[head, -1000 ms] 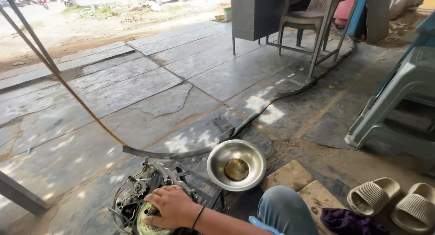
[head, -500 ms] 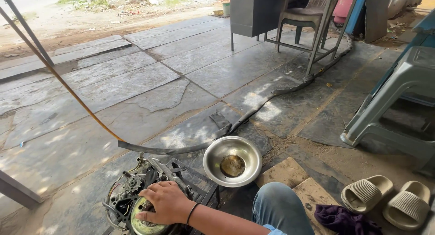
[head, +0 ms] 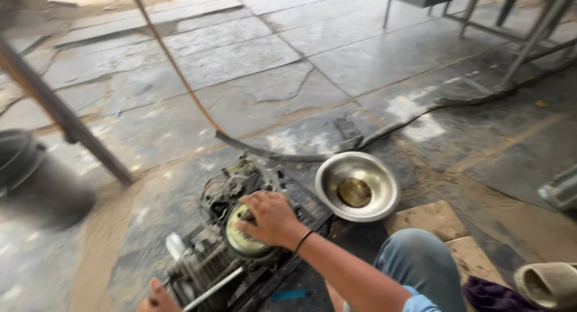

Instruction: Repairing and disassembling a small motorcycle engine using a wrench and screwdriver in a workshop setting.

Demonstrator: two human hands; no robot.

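Steel bowl sits just beside the small engine, an orange hose crossing the cracked stone floor behind. Right hand lies flat, fingers spread, on the engine's round flywheel. Left hand is only partly in view at the lower edge, so its grip cannot be told.

Person under observation: right hand bare — no glove, no ring discernible, fingers unmarked by any covering. A thin black band, of the elastic or cord kind, circles the wrist just behind it. The forearm is uncovered along its whole visible length; a light blue sleeve edge appears only at the bottom border of the view. Blue denim trousers, faded and plain, cover the knee. Left hand shows only partly at the lower border — likewise bare, detail blurred. Footwear on the person cannot be seen.
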